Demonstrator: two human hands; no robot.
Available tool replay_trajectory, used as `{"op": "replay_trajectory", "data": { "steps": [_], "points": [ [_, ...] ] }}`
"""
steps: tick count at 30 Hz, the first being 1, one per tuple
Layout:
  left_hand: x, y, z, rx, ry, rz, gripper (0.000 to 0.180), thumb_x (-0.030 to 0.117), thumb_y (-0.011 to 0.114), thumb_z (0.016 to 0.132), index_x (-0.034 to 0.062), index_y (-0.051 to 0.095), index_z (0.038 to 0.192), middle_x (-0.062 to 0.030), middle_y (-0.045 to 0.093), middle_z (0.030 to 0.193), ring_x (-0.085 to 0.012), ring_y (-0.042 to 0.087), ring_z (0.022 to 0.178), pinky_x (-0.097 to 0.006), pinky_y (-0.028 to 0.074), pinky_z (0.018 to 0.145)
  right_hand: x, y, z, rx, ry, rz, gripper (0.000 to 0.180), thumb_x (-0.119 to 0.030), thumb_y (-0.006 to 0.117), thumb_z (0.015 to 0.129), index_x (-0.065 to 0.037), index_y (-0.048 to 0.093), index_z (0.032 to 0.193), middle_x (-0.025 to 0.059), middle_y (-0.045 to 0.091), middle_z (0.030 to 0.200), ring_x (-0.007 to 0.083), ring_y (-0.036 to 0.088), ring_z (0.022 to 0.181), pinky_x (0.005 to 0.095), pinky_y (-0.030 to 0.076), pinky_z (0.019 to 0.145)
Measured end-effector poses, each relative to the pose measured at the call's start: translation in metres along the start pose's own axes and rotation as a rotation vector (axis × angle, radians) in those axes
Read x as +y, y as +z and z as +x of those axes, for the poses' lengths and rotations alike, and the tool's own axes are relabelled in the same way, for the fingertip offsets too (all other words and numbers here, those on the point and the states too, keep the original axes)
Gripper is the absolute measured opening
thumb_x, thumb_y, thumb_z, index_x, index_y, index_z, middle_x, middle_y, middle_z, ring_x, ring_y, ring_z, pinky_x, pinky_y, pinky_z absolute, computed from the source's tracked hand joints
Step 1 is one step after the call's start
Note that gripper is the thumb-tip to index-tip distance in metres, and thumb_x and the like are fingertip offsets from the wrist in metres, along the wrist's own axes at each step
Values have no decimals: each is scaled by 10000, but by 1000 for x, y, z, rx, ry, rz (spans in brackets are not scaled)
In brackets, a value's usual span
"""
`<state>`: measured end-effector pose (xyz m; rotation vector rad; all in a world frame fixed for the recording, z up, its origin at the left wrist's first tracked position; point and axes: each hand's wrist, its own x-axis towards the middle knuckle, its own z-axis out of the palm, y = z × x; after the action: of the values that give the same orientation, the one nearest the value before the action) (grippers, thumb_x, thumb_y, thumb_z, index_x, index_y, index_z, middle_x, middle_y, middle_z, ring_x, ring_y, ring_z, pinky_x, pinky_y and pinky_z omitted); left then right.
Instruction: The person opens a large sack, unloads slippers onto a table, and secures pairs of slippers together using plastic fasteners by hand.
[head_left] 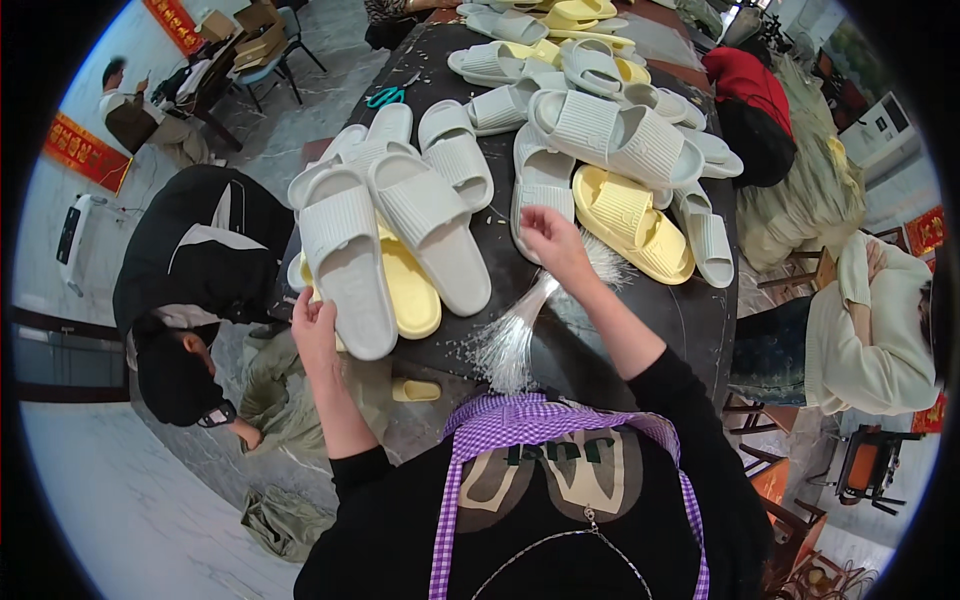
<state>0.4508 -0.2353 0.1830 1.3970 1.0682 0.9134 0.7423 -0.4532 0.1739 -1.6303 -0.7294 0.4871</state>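
Observation:
My left hand [316, 332] is beside the outer edge of a pale grey slide slipper [350, 275] at the near left of the pile. Its fingers are bent together, and what they hold, if anything, is hidden. My right hand [557, 248] has curled, pinched fingertips by the edge of another grey slipper [543, 182]; anything between them is too small to make out. A yellow slipper [635, 225] lies just right of that hand. Below it, a fanned bundle of clear plastic strands [505, 345] lies on the dark table [600, 340]. A second yellow slipper [410, 285] is partly covered by grey ones.
Many more grey and yellow slippers [590, 60] cover the far table. Teal-handled scissors [388, 95] lie at the left edge. A person in black [190, 270] bends down at the left. Others sit at the right, one in a cream sweater [870, 330]. A yellow slipper [415, 390] is on the floor.

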Motion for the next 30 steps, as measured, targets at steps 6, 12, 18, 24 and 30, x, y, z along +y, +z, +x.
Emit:
{"op": "replay_trajectory", "data": {
  "steps": [6,12,18,24,30],
  "points": [
    [-6,6,2,-11,8,-20,467,13,552,785,-68,427,1227,9,521,807,-55,465,686,-194,389,622,37,15,119,46,-140,-389,366,-140,625,705,49,519,1000,143,590,884,217,571,766,316,473,690],
    [-17,-10,-26,-27,-17,-133,469,20,540,827,-55,383,1262,-112,522,1128,-166,513,1025,-272,401,895,59,54,151,-154,315,-315,463,-220,691,658,60,513,981,162,595,758,234,586,547,339,457,420],
    [-28,-4,-27,47,-27,-126,482,18,541,825,-52,374,1272,-47,530,975,-95,499,830,-215,419,715,75,57,145,153,330,-64,194,-117,613,713,41,617,826,120,615,743,210,568,638,344,440,544],
    [-25,-3,-27,67,17,-211,461,24,545,823,-45,396,1254,-32,512,941,-83,481,806,-203,407,700,21,47,150,246,199,118,165,-86,584,740,26,632,850,72,625,769,149,558,660,297,429,551],
    [5,5,-36,133,175,-7,416,39,522,843,-38,414,1237,-61,524,992,-129,506,880,-237,416,771,-36,-34,120,188,6,363,214,-80,590,787,2,618,982,30,632,859,94,567,749,235,449,650]
  ]
}}
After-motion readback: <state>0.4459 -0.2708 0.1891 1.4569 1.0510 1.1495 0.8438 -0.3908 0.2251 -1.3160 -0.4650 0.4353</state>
